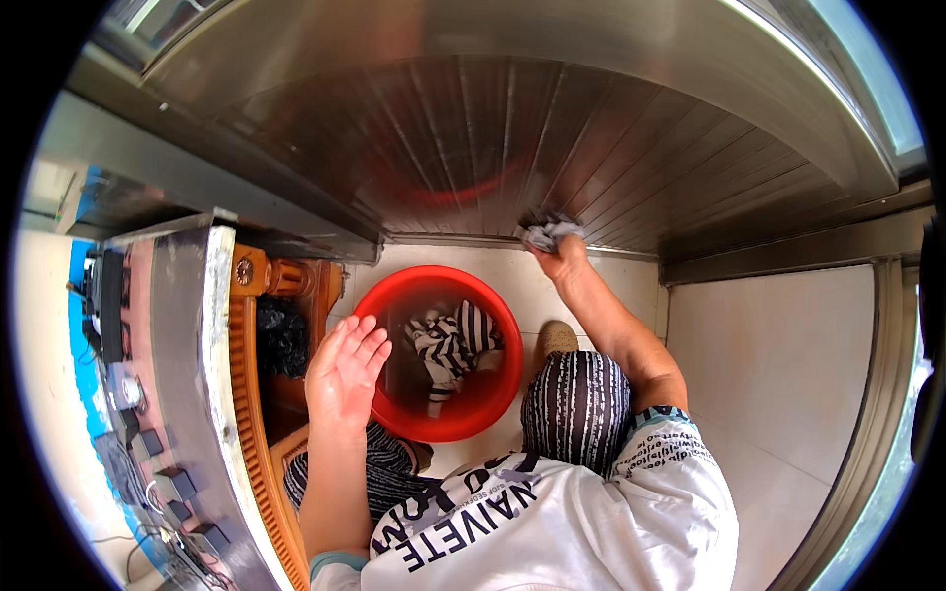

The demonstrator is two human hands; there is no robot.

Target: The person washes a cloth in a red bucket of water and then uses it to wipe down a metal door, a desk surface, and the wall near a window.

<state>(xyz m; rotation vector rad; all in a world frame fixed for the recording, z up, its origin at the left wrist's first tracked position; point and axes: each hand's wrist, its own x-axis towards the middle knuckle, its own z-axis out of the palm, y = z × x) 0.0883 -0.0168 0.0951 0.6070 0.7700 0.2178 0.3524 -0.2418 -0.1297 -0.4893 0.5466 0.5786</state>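
My right hand (565, 255) grips a crumpled grey cloth (550, 233), blurred at its edge, against the lower part of a dark metal panel door (473, 148) with vertical grooves. My left hand (347, 369) is raised with the palm up and the fingers apart, holding nothing. It appears above the left rim of a red plastic basin (512, 318). Inside the basin, a black-and-white striped cloth (443, 343) lies bunched in what looks like murky water.
To the left stands a carved wooden piece of furniture (244, 369) with a black plastic bag (282, 336) in it. Beyond is a dark shelf top (185, 354) bearing power adapters (174, 484) and cables. A white tiled wall (768, 354) rises at the right. Pale tiles (384, 258) cover the floor.
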